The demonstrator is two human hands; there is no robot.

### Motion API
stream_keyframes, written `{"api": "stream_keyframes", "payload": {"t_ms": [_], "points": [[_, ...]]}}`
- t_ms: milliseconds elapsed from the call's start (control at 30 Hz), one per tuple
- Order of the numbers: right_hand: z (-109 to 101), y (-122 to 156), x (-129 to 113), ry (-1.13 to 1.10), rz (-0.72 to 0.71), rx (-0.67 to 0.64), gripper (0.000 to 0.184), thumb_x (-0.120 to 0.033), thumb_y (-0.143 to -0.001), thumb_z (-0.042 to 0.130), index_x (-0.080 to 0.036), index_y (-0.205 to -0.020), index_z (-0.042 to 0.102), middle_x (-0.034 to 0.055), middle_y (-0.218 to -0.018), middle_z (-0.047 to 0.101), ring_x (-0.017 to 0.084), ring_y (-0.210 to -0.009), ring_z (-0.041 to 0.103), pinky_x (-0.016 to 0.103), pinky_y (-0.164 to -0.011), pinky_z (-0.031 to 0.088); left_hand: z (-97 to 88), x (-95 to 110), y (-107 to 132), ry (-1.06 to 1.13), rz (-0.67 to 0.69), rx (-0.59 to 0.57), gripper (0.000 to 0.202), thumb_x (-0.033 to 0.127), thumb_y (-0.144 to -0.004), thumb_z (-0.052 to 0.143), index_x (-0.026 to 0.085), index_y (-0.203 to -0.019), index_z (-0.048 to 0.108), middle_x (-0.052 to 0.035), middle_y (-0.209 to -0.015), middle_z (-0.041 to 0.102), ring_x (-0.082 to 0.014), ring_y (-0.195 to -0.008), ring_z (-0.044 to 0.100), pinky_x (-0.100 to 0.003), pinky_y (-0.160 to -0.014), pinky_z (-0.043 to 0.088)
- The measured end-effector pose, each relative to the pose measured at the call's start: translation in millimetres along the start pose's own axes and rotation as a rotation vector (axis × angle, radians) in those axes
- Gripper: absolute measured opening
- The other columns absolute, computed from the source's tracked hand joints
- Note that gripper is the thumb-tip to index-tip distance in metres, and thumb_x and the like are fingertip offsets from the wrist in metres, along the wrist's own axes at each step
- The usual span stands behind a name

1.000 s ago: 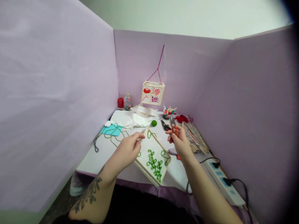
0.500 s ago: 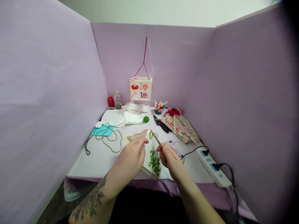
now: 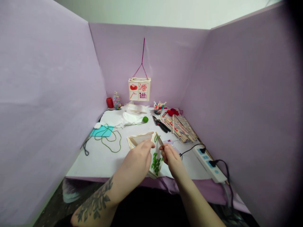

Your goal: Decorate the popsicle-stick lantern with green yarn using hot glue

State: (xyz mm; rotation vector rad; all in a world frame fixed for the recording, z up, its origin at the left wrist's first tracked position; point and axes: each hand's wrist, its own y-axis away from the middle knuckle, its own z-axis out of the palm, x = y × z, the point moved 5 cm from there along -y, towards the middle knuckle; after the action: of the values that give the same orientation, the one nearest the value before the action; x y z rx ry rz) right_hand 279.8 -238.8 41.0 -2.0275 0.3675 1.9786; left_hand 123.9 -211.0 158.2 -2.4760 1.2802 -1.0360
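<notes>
My left hand (image 3: 140, 159) is closed on a box-shaped stick frame (image 3: 135, 138) with white panels; its fingertips are partly hidden. Green yarn loops (image 3: 155, 164) form a leafy pattern on the panel that faces right. Higher on the same panel sits a short curl of green yarn (image 3: 156, 138). My right hand (image 3: 171, 157) pinches a slim dark tool (image 3: 161, 141), which looks like tweezers. Its tip reaches the panel's upper edge beside the curl. Whether the tip touches the yarn I cannot tell.
Pruning shears (image 3: 161, 124), a pile of paper-wrapped sticks (image 3: 181, 127) and a power strip (image 3: 210, 164) lie to the right. Loose green yarn (image 3: 120, 145) trails on the left over a turquoise sheet (image 3: 101, 130). A finished-looking lantern (image 3: 139, 90) hangs at the back.
The stick frame has turned, so its yarn-covered panel appears narrower. My left hand has shifted slightly right with it. The tool remains in my right hand, and the whole view has shifted a little.
</notes>
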Motion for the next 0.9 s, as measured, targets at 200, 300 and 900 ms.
{"api": "stream_keyframes", "payload": {"t_ms": [200,300,900], "points": [[-3,-1,0,0.186,-0.158,0.073,0.034,-0.051,-0.094,0.040,-0.023,-0.089,0.058,-0.0022,-0.062,0.049,0.016,-0.059,0.046,0.028,-0.054,0.035,2.2,1,1,0.005,0.008,0.011,0.027,0.008,-0.091,0.039,0.016,-0.108,0.059,-0.0119,-0.111,0.070,-0.0213,-0.109,0.067,-0.038,-0.094,0.057],[-2,-1,-6,0.262,-0.208,0.086,0.032,-0.049,-0.095,0.039,-0.023,-0.088,0.056,-0.0019,-0.065,0.052,0.017,-0.061,0.049,0.029,-0.059,0.036,1.6,1,-1,0.018,-0.010,0.000,0.027,0.007,-0.090,0.039,0.016,-0.106,0.058,-0.0109,-0.107,0.070,-0.0210,-0.103,0.069,-0.037,-0.091,0.058],[-1,-11,-4,0.305,-0.278,0.184,0.034,-0.054,-0.094,0.041,-0.022,-0.099,0.052,-0.0023,-0.067,0.053,0.018,-0.060,0.050,0.028,-0.058,0.036,-10.2,-17,-4,0.019,-0.102,0.027,0.025,0.008,-0.089,0.041,0.018,-0.102,0.059,-0.0075,-0.103,0.072,-0.0193,-0.096,0.069,-0.033,-0.086,0.055]]}}
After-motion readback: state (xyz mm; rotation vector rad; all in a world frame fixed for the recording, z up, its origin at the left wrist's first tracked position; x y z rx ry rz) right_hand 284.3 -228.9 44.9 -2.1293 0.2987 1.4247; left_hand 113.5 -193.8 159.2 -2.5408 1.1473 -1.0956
